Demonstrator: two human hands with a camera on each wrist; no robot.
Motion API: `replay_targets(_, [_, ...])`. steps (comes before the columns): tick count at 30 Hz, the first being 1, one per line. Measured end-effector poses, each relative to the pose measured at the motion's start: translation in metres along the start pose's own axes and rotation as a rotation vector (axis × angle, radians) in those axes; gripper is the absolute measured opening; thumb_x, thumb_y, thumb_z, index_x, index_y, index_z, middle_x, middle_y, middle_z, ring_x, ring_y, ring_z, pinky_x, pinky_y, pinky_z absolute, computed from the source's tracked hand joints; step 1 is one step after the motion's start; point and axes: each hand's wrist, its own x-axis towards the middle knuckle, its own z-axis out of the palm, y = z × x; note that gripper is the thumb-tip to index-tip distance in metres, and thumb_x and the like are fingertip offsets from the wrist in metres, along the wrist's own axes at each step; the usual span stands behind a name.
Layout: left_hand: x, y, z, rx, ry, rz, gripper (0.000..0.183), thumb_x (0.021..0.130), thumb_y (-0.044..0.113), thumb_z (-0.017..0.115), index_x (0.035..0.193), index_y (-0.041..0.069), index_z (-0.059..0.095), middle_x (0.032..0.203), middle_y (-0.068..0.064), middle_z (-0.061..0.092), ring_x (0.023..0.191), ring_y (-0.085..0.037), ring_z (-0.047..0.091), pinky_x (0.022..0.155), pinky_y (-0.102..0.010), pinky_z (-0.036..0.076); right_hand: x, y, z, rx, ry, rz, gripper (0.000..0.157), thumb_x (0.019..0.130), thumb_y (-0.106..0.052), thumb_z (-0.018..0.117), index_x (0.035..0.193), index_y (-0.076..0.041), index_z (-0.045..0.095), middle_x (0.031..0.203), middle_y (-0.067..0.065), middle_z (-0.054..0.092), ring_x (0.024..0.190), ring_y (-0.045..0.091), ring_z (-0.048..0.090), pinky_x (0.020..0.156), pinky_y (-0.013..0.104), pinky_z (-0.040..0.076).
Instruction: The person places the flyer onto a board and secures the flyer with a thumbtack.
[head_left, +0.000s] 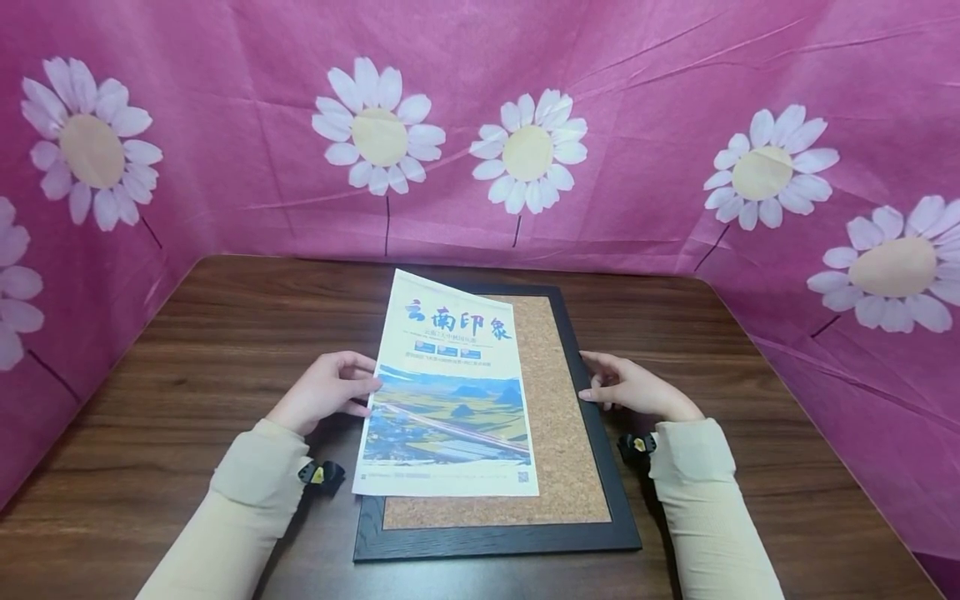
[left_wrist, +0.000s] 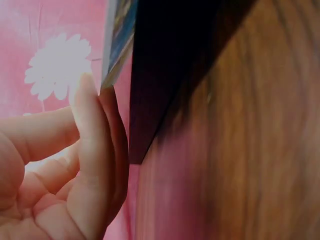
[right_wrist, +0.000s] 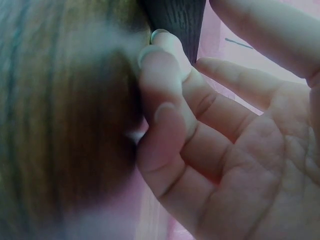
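Note:
A printed sheet (head_left: 450, 417) with a blue and yellow landscape and large Chinese characters overlaps the left part of a black-framed cork board (head_left: 562, 433). My left hand (head_left: 330, 387) pinches the sheet's left edge, thumb on the front. In the left wrist view the sheet's edge (left_wrist: 107, 65) meets those fingertips, beside the dark side of the frame (left_wrist: 150, 90). At the board's right side, my right hand (head_left: 630, 387) grips the frame's edge with the thumb on it. Its curled fingers (right_wrist: 162, 85) sit close against the table beside the frame (right_wrist: 180, 25) in the right wrist view.
The board lies on a brown wood-grain table (head_left: 210, 358). A pink cloth (head_left: 637, 167) with large white daisies surrounds the table at the back and sides. Each wrist wears a dark band, the left band (head_left: 322, 475) and the right band (head_left: 636, 447) both near the sleeves.

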Motion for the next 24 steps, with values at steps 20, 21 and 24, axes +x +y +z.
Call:
replay_targets(20, [-0.002, 0.01, 0.028, 0.263, 0.081, -0.01, 0.025, 0.092, 0.017, 0.07, 0.109, -0.001, 0.065, 0.083, -0.008, 0.069, 0.063, -0.014, 0.063, 0.052, -0.03, 0.057, 0.0, 0.001, 0.0, 0.007, 0.002, 0.008, 0.078, 0.094, -0.017, 0.068, 0.153, 0.006, 0.023, 0.085, 0.01, 0.058, 0.068, 0.018, 0.056, 0.062, 0.03, 0.05])
replay_targets(21, [-0.002, 0.01, 0.029, 0.28, 0.082, -0.009, 0.024, 0.092, 0.018, 0.07, 0.107, 0.0, 0.065, 0.081, -0.008, 0.068, 0.063, -0.014, 0.062, 0.052, -0.03, 0.057, 0.0, 0.001, 0.0, 0.006, 0.002, 0.007, 0.078, 0.094, -0.017, 0.068, 0.153, 0.006, 0.023, 0.085, 0.01, 0.058, 0.068, 0.018, 0.056, 0.062, 0.03, 0.05])
replay_targets(24, [-0.002, 0.012, 0.03, 0.311, 0.075, 0.0, 0.022, 0.092, 0.02, 0.07, 0.103, 0.001, 0.066, 0.08, -0.007, 0.068, 0.061, -0.014, 0.062, 0.052, -0.028, 0.056, 0.0, 0.0, 0.001, 0.004, 0.004, 0.006, 0.078, 0.094, -0.016, 0.068, 0.153, 0.006, 0.023, 0.085, 0.01, 0.058, 0.068, 0.018, 0.056, 0.063, 0.03, 0.05])
